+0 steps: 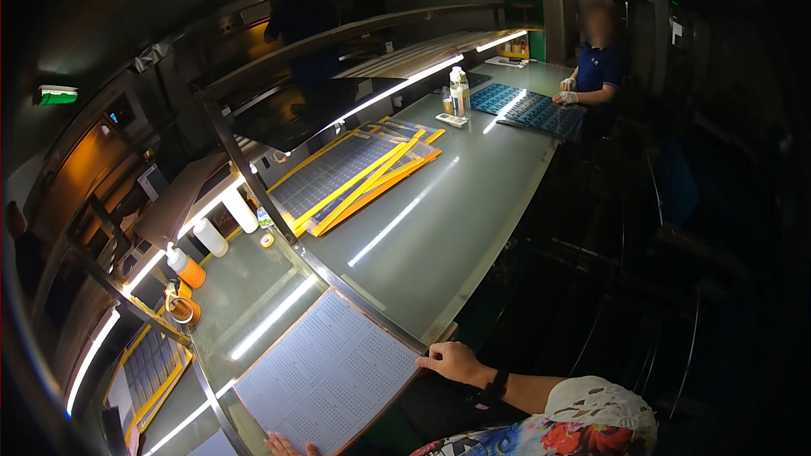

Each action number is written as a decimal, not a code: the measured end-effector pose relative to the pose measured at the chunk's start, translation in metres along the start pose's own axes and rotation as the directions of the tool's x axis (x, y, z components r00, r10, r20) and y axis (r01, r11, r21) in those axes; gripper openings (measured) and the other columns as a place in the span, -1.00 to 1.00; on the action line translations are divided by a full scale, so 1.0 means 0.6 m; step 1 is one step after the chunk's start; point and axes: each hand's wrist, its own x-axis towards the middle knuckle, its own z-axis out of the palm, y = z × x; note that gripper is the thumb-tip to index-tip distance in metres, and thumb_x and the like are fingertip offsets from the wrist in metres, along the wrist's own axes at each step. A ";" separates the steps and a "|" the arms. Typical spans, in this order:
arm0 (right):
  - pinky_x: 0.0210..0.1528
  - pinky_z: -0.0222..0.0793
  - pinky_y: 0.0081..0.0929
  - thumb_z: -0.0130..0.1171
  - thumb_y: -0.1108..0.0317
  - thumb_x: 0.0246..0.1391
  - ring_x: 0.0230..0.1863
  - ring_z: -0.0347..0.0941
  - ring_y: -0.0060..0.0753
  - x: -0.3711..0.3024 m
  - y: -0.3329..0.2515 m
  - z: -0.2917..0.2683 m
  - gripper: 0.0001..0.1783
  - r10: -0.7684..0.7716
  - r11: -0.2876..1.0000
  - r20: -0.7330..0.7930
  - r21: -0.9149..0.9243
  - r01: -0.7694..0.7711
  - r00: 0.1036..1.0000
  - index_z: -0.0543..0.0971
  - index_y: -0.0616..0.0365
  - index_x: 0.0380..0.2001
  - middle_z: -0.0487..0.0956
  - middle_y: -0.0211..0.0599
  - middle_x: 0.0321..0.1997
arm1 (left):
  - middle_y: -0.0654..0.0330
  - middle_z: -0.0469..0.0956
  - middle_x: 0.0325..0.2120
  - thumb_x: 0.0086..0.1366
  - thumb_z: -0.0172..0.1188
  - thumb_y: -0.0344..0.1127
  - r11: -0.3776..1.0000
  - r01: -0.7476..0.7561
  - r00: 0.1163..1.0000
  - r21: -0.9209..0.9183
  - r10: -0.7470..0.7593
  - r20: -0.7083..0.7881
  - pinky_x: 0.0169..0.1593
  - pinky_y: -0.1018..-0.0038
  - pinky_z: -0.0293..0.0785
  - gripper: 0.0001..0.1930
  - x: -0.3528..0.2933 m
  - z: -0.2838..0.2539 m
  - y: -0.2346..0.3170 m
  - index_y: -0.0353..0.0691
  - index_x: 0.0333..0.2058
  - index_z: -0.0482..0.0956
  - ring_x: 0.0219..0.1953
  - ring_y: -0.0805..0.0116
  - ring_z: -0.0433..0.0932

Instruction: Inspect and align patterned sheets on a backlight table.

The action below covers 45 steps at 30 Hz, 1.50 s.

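A large white rectangular sheet [331,367] with dense rows of small dark marks lies tilted before me, over the near edge of the glass-topped table. My right hand [454,363] is closed at its right corner, with thumb and forefinger pinching the edge. At the near left edge of the sheet my left hand [287,446] shows only in part. Its fingers rest on the sheet's rim, and the picture's lower border cuts off the rest. A dark band circles my right wrist.
Yellow-edged dark framed screens [355,173] lie stacked mid-table. Bottles [186,266] and an orange tape roll [183,310] line the left. A metal divider [338,283] crosses the glass table [422,228]. Beyond, a gloved co-worker [596,67] handles a blue-green patterned panel [532,110].
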 end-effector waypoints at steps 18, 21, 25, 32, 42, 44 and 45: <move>-0.56 0.25 -0.32 0.20 -0.03 -0.06 -0.64 0.41 -0.20 -0.001 -0.008 -0.002 -0.55 -0.033 0.998 -0.027 -0.056 0.031 0.999 0.46 0.15 -0.70 0.46 -0.21 -0.71 | -0.10 0.08 0.21 0.22 -0.14 0.15 1.000 0.026 0.999 0.003 -0.026 0.029 0.24 -0.09 -0.32 -0.26 -0.001 0.005 -0.006 -0.43 0.14 0.18 0.31 -0.01 -0.13; -0.46 0.34 -0.22 0.16 -0.10 -0.08 -0.52 0.48 -0.10 0.001 -0.008 -0.003 -0.54 0.007 0.997 0.018 -0.083 -0.006 1.000 0.50 0.09 -0.67 0.51 -0.21 -0.64 | -0.10 0.08 0.21 0.22 -0.14 0.14 1.000 0.030 0.999 0.009 -0.030 0.029 0.24 -0.09 -0.31 -0.26 -0.002 0.003 -0.005 -0.43 0.13 0.18 0.31 -0.01 -0.13; -0.55 0.26 -0.31 0.19 -0.03 -0.06 -0.63 0.42 -0.19 0.001 -0.008 -0.002 -0.55 -0.040 0.997 -0.024 -0.068 0.038 0.999 0.47 0.14 -0.70 0.46 -0.22 -0.71 | -0.11 0.08 0.21 0.22 -0.13 0.14 1.000 0.030 0.999 0.009 -0.030 0.041 0.24 -0.09 -0.30 -0.26 0.000 0.000 -0.001 -0.44 0.14 0.18 0.30 -0.02 -0.13; -0.56 0.25 -0.30 0.19 -0.03 -0.06 -0.63 0.42 -0.18 -0.001 -0.010 -0.004 -0.55 -0.046 0.996 -0.022 -0.073 0.044 0.999 0.46 0.14 -0.71 0.46 -0.22 -0.71 | -0.13 0.06 0.21 0.22 -0.14 0.16 0.999 0.038 0.999 0.007 -0.039 0.033 0.24 -0.07 -0.29 -0.25 -0.002 0.007 -0.007 -0.43 0.14 0.16 0.30 -0.04 -0.11; -0.55 0.26 -0.30 0.19 -0.04 -0.06 -0.63 0.42 -0.17 0.001 -0.009 -0.005 -0.54 -0.050 0.995 -0.013 -0.083 0.048 0.999 0.46 0.14 -0.71 0.46 -0.20 -0.71 | -0.14 0.07 0.20 0.23 -0.16 0.16 0.999 0.034 0.998 0.021 -0.035 0.042 0.26 -0.04 -0.34 -0.25 0.000 -0.003 0.002 -0.42 0.15 0.16 0.28 -0.08 -0.08; -0.54 0.27 -0.29 0.19 -0.04 -0.06 -0.61 0.43 -0.15 0.000 -0.012 -0.005 -0.55 -0.042 0.995 -0.005 -0.091 0.042 0.999 0.46 0.13 -0.70 0.47 -0.20 -0.70 | -0.14 0.07 0.20 0.22 -0.15 0.16 0.999 0.029 0.999 0.021 -0.030 0.035 0.26 -0.04 -0.34 -0.25 0.000 -0.002 0.000 -0.42 0.15 0.16 0.28 -0.07 -0.08; -0.54 0.27 -0.29 0.19 -0.04 -0.06 -0.61 0.43 -0.15 0.001 -0.011 -0.005 -0.55 -0.042 0.995 -0.006 -0.091 0.041 0.999 0.46 0.13 -0.70 0.47 -0.20 -0.70 | -0.14 0.07 0.20 0.23 -0.16 0.16 0.999 0.027 0.999 0.027 -0.028 0.035 0.26 -0.04 -0.34 -0.25 0.000 -0.001 -0.001 -0.42 0.15 0.16 0.28 -0.07 -0.08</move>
